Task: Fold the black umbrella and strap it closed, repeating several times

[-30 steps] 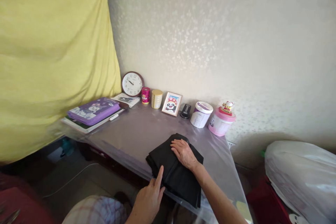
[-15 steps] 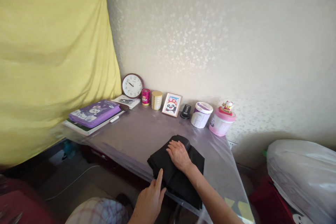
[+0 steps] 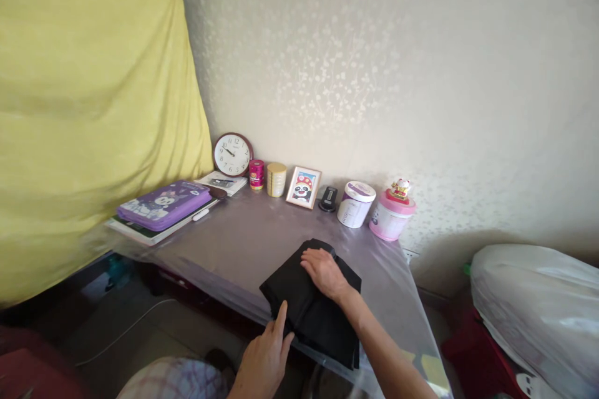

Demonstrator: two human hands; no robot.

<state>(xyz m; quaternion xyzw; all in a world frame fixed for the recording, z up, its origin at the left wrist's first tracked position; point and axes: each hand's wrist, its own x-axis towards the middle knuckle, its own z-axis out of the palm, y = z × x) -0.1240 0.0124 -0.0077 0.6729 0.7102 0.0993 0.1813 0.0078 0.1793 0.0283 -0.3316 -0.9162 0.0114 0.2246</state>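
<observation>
A folded black cloth (image 3: 304, 299), several layers thick, lies on the near right part of the table and hangs slightly past its front edge. My right hand (image 3: 325, 271) rests flat on its upper part, fingers together and stretched out. Down at the cloth's near left edge is my left hand (image 3: 266, 355), its index finger pointing forward against the fabric and its thumb apart. The left hand's other fingers are mostly hidden beneath it.
The table (image 3: 234, 224) has a clear plastic cover. Along the wall stand a clock (image 3: 233, 154), a pink can (image 3: 256, 174), a yellow-lidded can (image 3: 276, 180), a picture frame (image 3: 304, 187) and two tubs (image 3: 356, 204). A purple case (image 3: 163, 204) lies left on books.
My right hand has slid a little to the right across the cloth. The left hand stays at the near edge. The whole view has shifted slightly.
</observation>
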